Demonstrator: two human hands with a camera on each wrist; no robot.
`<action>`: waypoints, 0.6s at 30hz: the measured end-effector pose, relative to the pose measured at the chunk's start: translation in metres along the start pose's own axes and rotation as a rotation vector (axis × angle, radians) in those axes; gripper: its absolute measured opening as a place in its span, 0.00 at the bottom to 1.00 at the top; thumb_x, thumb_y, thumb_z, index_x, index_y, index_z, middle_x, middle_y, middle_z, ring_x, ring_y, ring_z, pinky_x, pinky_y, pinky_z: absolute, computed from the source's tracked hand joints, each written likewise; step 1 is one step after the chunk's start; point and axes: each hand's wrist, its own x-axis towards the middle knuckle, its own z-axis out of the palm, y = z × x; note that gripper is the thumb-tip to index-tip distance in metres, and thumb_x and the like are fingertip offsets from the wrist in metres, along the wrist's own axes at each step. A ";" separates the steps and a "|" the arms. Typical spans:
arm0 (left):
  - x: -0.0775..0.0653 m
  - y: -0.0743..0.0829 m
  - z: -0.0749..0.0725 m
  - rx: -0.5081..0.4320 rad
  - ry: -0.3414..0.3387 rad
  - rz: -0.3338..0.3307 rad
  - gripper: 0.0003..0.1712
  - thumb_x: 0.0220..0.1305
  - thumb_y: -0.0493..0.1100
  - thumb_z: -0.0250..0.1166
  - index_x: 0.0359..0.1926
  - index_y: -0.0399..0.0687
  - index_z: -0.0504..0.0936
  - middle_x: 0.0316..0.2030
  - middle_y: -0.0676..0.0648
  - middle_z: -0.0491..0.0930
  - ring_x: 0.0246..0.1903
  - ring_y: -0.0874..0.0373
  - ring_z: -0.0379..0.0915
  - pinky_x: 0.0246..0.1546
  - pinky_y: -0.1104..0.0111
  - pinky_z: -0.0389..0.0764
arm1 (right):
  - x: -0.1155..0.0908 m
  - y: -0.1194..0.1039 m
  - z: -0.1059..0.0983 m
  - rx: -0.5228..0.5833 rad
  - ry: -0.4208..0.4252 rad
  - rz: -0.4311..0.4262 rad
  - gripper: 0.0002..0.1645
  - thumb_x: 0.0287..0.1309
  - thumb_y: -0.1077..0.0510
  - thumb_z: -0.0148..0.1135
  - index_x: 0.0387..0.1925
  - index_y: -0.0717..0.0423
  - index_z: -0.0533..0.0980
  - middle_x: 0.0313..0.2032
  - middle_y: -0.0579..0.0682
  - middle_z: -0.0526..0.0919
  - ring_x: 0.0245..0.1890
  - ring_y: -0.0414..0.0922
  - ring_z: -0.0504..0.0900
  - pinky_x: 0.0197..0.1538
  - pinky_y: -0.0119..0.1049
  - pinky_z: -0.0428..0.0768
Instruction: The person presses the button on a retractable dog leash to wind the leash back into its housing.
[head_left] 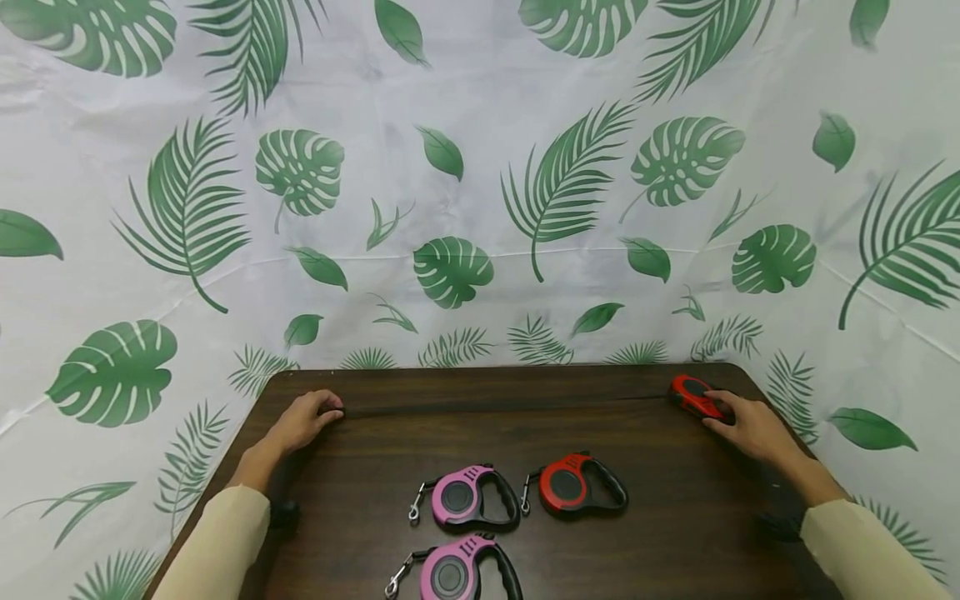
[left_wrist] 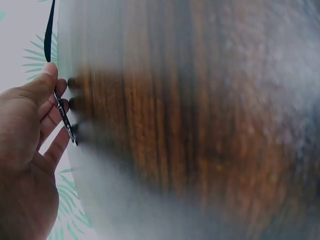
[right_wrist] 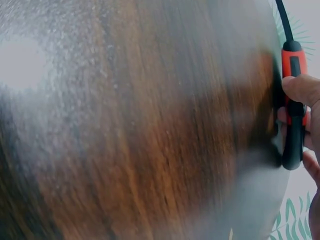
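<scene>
At the far left of the table, my left hand pinches the end of a black leash strap between thumb and fingers. The strap's metal clip hangs down past those fingers in the left wrist view. Across the table the strap runs nearly straight to a red and black retractable leash at the far right. My right hand grips that leash by its casing and black handle. In the right wrist view, the strap comes out of the casing's top end.
On the dark wooden table, another red retractable leash lies right of a pink one. A second pink leash lies nearer the front, cut off by the frame. A leaf-patterned cloth hangs behind the table.
</scene>
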 end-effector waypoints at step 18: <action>-0.004 0.005 -0.013 -0.009 0.083 0.232 0.08 0.59 0.26 0.75 0.39 0.34 0.86 0.35 0.43 0.87 0.33 0.49 0.85 0.36 0.56 0.86 | -0.001 0.007 -0.010 0.048 -0.089 0.021 0.32 0.66 0.55 0.73 0.63 0.69 0.73 0.43 0.71 0.87 0.37 0.61 0.87 0.38 0.60 0.83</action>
